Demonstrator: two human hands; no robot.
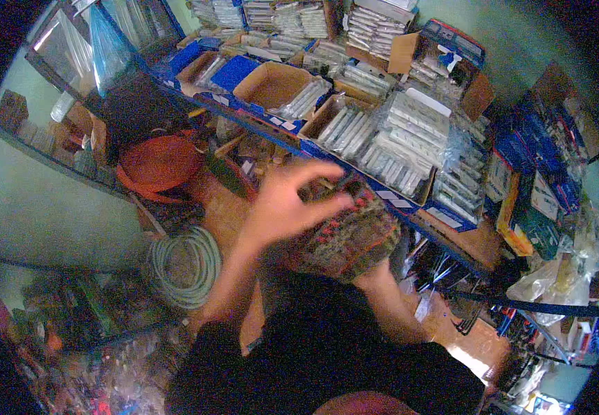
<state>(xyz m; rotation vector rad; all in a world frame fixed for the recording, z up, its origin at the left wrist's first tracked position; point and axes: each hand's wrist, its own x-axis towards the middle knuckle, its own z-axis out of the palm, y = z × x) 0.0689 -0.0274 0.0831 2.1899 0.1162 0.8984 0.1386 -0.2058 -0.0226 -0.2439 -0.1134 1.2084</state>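
From my distant seat I watched a patterned cloth (355,238), brown with red flecks, just below the near edge of the shelf (483,247). It was broad and rounded, with its visible rim facing lower right, where the right forearm (393,304) ran up into it. The left hand covered part of its far side, so I couldn't fix its long axis.

The left hand (278,200) was half-curled, thumb and finger bent toward each other; I couldn't tell whether they pinched anything. The cloth hid the right hand, so I couldn't tell its state.

I counted one cloth, one coil of pale hose (211,266), one orange-red basin (161,166) and at least four open boxes (258,90), most holding clear-wrapped packets (410,114). The shelf edge slanted close past the left fingertips; brown floor (227,207) lay between hose and hand.
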